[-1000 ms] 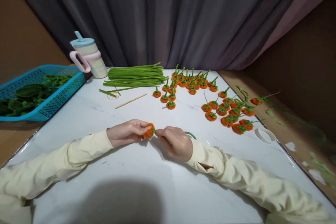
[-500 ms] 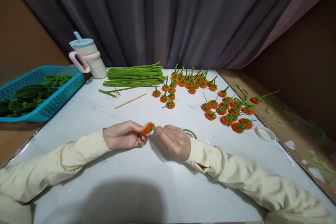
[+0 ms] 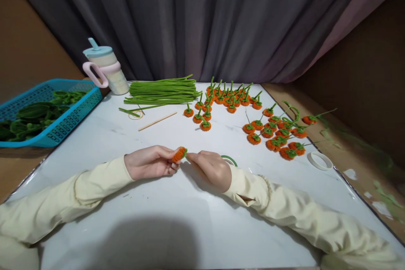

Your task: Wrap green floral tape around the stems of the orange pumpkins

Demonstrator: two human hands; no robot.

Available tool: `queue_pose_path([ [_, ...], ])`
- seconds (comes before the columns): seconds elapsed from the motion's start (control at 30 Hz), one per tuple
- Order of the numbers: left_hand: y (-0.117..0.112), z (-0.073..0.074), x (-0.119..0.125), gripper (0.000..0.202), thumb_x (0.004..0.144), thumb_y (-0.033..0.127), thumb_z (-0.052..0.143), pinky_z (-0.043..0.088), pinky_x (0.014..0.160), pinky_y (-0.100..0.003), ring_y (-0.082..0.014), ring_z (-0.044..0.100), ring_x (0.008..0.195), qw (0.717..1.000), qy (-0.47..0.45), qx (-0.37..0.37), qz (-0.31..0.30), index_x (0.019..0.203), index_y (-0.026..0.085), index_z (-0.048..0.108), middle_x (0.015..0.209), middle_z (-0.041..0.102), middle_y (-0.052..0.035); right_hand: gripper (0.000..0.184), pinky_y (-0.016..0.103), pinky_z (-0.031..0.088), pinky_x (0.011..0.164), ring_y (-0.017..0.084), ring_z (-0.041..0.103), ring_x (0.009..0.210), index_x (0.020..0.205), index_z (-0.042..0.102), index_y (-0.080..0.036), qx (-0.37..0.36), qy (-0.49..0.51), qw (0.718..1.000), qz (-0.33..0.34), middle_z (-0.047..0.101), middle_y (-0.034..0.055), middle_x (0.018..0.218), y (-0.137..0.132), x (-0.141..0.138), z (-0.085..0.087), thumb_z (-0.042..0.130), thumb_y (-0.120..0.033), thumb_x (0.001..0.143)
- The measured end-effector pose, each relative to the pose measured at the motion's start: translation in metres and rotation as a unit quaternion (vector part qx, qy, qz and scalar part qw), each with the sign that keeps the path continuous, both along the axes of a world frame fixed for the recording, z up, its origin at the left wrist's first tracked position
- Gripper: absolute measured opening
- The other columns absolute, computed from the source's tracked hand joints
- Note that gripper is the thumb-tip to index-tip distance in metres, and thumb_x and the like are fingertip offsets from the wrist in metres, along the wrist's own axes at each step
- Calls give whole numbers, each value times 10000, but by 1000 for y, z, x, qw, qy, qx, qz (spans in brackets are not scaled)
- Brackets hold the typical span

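Observation:
Between the thumb and fingers of my left hand is a small orange pipe-cleaner pumpkin, turned on its side with its green top facing right. My right hand is closed in a pinch close against that green top; what lies between its fingertips is too small to make out. A green-edged roll of tape lies partly hidden behind my right wrist. Several similar finished-looking pumpkins with short green stems stand farther back, and others with thin wire stems are grouped at the right.
A bundle of green pipe cleaners lies at the back, with a thin wooden stick in front. On the left are a blue basket of green leaf pieces and a lidded tumbler. A white ring sits near the right edge.
Both hands stay almost in place. The pumpkin in my left hand has shifted very slightly to the right, and my right hand's fingers have moved a little.

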State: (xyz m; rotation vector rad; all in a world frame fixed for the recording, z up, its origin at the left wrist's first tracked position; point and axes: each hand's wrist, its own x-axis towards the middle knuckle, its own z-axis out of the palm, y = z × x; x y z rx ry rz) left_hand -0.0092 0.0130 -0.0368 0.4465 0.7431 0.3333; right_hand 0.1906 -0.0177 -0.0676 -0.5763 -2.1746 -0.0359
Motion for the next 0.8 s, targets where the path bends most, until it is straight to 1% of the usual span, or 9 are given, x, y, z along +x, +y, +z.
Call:
queue_pose_path([
  [0.07, 7, -3, -1, 159, 715, 185, 708, 414, 580, -198, -112, 515, 648, 996, 17, 77, -53, 753, 50, 635, 690, 573, -63, 157, 228, 484, 506, 121, 602, 500, 924, 563, -120, -140, 39, 989, 19, 662, 41, 607, -1, 0, 1, 408, -131, 899],
  [0.13, 15, -5, -3, 252, 743, 293, 699, 416, 596, -218, -140, 540, 696, 980, 34, 154, -122, 805, 58, 631, 759, 605, -93, 145, 215, 501, 528, 114, 632, 503, 869, 581, -141, -303, 86, 947, 60, 668, 18, 588, -1, 0, 3, 448, -191, 899],
  [0.27, 26, -2, -9, 333, 793, 407, 636, 433, 657, -239, -139, 550, 743, 936, 60, 307, -162, 979, 141, 563, 927, 612, -82, 214, 242, 520, 505, 134, 646, 464, 738, 582, -138, -584, 199, 772, 150, 660, 5, 601, 4, -2, 9, 591, -338, 816],
  [0.33, 27, 5, -11, 318, 807, 387, 618, 442, 705, -248, -154, 555, 819, 900, 83, 400, -153, 1019, 164, 536, 976, 594, -74, 259, 258, 525, 489, 145, 641, 446, 715, 587, -129, -657, 243, 693, 173, 657, 3, 595, 7, -3, 12, 668, -373, 744],
  [0.37, 25, 9, -11, 303, 812, 371, 609, 444, 729, -252, -168, 553, 869, 876, 96, 445, -157, 1019, 161, 537, 994, 587, -79, 273, 263, 526, 487, 148, 639, 442, 709, 592, -124, -676, 257, 667, 178, 655, 3, 587, 8, -3, 13, 695, -376, 715],
  [0.47, 12, 24, -6, 282, 800, 320, 602, 444, 754, -249, -176, 557, 882, 784, 163, 569, -190, 1027, 162, 548, 979, 594, -70, 288, 267, 525, 492, 153, 640, 440, 693, 605, -109, -696, 275, 638, 182, 656, 8, 575, 11, -2, 15, 743, -361, 665],
  [0.57, -4, 32, 2, 195, 789, 257, 584, 430, 644, -195, -122, 553, 707, 671, 276, 664, -179, 962, 168, 574, 851, 616, -26, 291, 275, 527, 493, 163, 647, 454, 701, 614, -102, -702, 281, 627, 189, 660, 15, 576, 11, -2, 16, 755, -352, 654],
  [0.63, -13, 33, 5, 144, 776, 209, 558, 395, 538, -166, -88, 522, 580, 639, 324, 679, -160, 913, 167, 578, 783, 621, -7, 287, 280, 529, 497, 168, 652, 464, 714, 617, -98, -706, 283, 618, 196, 663, 20, 580, 12, -2, 16, 758, -341, 654],
  [0.8, -19, 27, 7, 151, 765, 151, 508, 387, 518, -154, -71, 501, 520, 615, 347, 693, -147, 898, 170, 577, 730, 623, 10, 279, 295, 531, 511, 169, 648, 458, 728, 615, -84, -711, 288, 604, 217, 666, 33, 592, 11, -2, 17, 769, -303, 650],
])
